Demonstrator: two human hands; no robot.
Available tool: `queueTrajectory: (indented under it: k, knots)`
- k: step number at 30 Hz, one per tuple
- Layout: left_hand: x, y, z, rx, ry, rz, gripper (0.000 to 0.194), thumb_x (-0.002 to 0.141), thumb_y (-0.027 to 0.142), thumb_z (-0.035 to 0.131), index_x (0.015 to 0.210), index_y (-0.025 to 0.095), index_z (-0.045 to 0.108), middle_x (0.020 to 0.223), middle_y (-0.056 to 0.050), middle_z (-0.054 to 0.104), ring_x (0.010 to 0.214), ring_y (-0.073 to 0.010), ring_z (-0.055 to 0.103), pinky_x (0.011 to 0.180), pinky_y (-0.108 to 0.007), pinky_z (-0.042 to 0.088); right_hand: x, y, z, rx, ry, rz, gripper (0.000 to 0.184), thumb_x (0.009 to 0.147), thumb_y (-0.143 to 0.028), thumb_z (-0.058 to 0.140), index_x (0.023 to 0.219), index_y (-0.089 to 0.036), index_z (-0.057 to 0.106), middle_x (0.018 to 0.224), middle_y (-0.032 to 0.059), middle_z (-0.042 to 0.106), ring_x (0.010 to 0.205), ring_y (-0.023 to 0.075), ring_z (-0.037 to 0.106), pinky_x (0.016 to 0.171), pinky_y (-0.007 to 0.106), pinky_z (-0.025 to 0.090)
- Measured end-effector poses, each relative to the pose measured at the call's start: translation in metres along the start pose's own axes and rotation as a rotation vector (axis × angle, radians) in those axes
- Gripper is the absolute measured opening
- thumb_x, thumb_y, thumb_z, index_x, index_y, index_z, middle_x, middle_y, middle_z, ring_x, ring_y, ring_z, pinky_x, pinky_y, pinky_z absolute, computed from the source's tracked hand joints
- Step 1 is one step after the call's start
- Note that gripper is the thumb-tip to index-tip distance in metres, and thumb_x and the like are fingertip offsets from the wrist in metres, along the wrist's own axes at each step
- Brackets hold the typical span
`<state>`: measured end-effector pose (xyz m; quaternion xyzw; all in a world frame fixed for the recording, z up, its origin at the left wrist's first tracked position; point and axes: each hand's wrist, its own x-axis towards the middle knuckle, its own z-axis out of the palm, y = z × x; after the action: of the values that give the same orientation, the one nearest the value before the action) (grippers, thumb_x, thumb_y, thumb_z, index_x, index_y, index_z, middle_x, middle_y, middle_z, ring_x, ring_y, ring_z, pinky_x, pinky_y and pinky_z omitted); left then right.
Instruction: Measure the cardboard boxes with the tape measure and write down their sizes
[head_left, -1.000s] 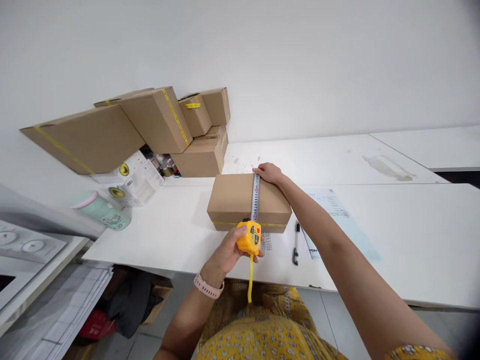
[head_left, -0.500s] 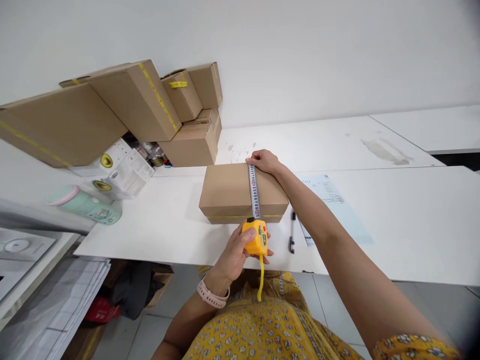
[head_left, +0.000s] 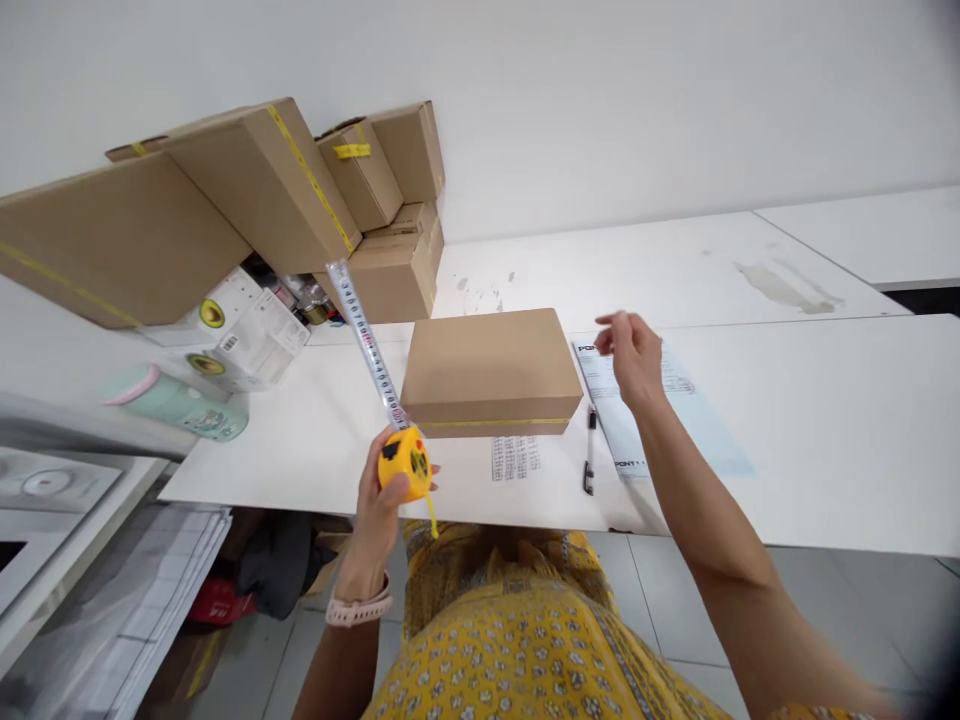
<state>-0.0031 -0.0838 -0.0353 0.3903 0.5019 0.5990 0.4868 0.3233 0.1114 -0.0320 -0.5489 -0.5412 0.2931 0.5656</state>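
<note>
Spreading across the view, the white tabletop point(head_left: 787, 440) carries a brown box point(head_left: 489, 365) near its front edge, with a stack of boxes point(head_left: 247, 210) against the wall to the left. A paper sheet point(head_left: 660, 410) lies right of the box, and a pen point(head_left: 589, 460) sits between them. The tape measure point(head_left: 405, 462) is off the box, just in front of the table edge, its blade point(head_left: 367, 345) sticking out stiffly toward the stack. Handling it well probably means gripping the case firmly and keeping the loose blade from whipping or kinking. The left hand point(head_left: 379, 500) stands upright with its fingers wrapped closed around the yellow case. The right hand point(head_left: 634, 355) hovers over the paper, arm stretched forward, fingers loosely open and holding nothing.
</note>
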Motion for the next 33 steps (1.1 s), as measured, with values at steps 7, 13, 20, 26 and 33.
queueTrajectory:
  k: [7,13,20,26,33]
  knots:
    - [0.04,-0.018,-0.027,0.033,-0.016,-0.049,0.073,0.065,0.06,0.081,0.122,0.027,0.051,0.108,-0.005,0.064,0.074,-0.0246,0.075,0.058,-0.034,0.06,-0.065,0.011,-0.016,-0.218,-0.461,-0.077,0.064,0.088,-0.069,0.054,0.142,-0.034,0.056,0.104,0.0062,0.068,0.084,0.0241,0.059,0.085,0.039,0.049]
    - [0.071,0.029,-0.015,0.074,-0.079,0.085,0.067,0.067,0.053,0.077,0.121,0.026,0.05,0.128,-0.01,0.063,0.076,-0.0225,0.073,0.055,-0.031,0.058,-0.023,-0.04,0.0,-0.302,-0.285,-0.127,0.054,0.087,-0.066,0.063,0.125,-0.028,0.065,0.084,0.0045,0.065,0.073,0.0212,0.055,0.07,0.035,0.042]
    - [0.061,0.056,0.016,0.13,-0.109,0.205,0.063,0.069,0.054,0.076,0.123,0.031,0.052,0.151,-0.009,0.051,0.078,-0.022,0.073,0.054,-0.033,0.06,0.038,-0.055,0.024,-0.492,-0.128,-0.375,0.036,0.095,-0.056,0.054,0.088,-0.023,0.066,0.109,0.0118,0.064,0.106,0.0312,0.054,0.087,0.043,0.044]
    - [0.027,0.014,0.061,-0.055,-0.401,-0.08,0.065,0.066,0.049,0.085,0.122,0.031,0.057,0.145,-0.01,0.055,0.072,-0.0194,0.073,0.053,-0.031,0.06,0.063,-0.052,0.045,-0.505,-0.294,-0.515,0.029,0.1,-0.028,0.038,0.099,-0.021,0.066,0.106,0.0112,0.073,0.099,0.0282,0.06,0.095,0.045,0.041]
    - [0.026,-0.018,0.08,-0.138,-0.451,-0.249,0.068,0.07,0.049,0.083,0.125,0.025,0.052,0.138,-0.013,0.058,0.072,-0.0209,0.074,0.052,-0.031,0.06,0.06,-0.05,0.054,-0.57,-0.239,-0.601,0.043,0.1,-0.02,0.031,0.13,-0.026,0.06,0.109,0.0087,0.073,0.1,0.0297,0.057,0.088,0.044,0.039]
